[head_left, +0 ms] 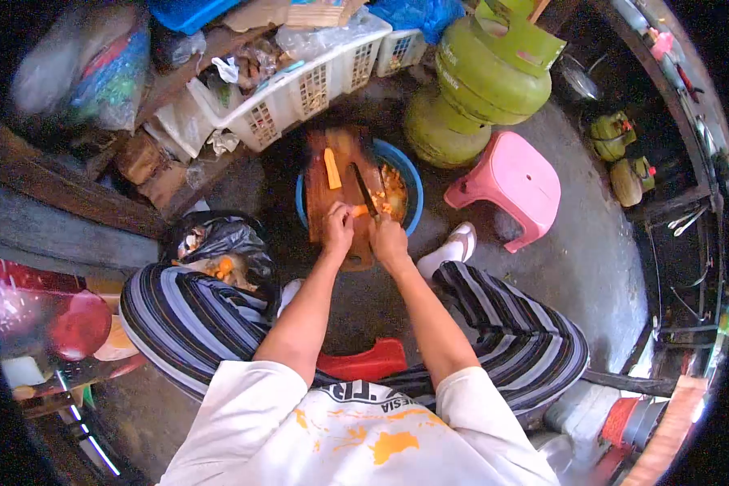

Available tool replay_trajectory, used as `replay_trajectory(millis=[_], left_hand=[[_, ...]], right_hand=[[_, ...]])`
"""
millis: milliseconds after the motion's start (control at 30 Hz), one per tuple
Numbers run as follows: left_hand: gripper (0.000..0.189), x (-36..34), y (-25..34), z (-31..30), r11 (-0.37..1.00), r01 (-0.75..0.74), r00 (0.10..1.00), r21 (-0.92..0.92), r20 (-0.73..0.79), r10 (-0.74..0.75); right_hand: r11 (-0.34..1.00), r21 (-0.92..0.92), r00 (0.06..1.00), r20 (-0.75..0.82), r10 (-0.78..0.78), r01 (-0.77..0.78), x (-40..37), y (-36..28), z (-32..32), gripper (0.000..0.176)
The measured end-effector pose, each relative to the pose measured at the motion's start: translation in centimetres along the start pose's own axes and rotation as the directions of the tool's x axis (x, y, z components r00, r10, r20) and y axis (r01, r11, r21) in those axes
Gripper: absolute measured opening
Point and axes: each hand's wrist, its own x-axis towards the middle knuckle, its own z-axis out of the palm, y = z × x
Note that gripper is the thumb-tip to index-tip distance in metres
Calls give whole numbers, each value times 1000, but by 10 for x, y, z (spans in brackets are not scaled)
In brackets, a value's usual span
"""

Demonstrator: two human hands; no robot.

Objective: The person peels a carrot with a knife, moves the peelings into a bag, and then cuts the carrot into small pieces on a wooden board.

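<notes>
Orange carrot piece point(360, 211) at the fingertips point(343, 215), brown board point(321, 198) beneath, blue basin point(418, 188) beyond; striped trousers point(186, 316), apparently navy-grey.

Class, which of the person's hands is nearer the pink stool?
Right. The right hand, gripping the knife, is on the side toward the pink stool; the left hand, holding the carrot piece on the cutting board, lies farther away.

Both arms stretch forward, left hand point(338, 228) and right hand point(388, 240) close together, fingers curled in.
</notes>
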Motion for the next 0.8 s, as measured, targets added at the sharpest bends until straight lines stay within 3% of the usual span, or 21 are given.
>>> replay_trajectory(millis=[100,200,333,433,533,667,700,800], left_hand=[[9,-1,1,-1,1000,5,999,21,-33,-5],[8,-5,4,0,1000,-6,1000,27,-22,7],[8,-2,-2,1,995,-63,994,73,-86,69],[10,-1,-6,0,995,-58,994,84,-83,65],[12,-2,-7,4,996,-47,997,72,-50,51],[15,0,1,-2,997,36,999,63,-34,-34],[19,-1,-1,1,997,77,995,-27,-60,-78],[25,-6,-13,10,995,82,990,-62,-107,-88]], right_hand=[[997,68,999,-23,38,-36,-25,-25,-33,34],[997,15,996,25,81,-81,-29,-14,-11,33],[989,95,986,-128,-103,115,-9,-17,-15,32],[994,104,999,-21,27,-25,-31,-46,-48,30],[998,-8,998,27,59,-58,-31,-24,-9,31],[993,31,992,-58,-115,116,-9,-17,-4,31],[998,40,994,-94,-53,57,-12,-22,-9,31],[995,62,995,62,76,-79,-35,-29,-12,32]])
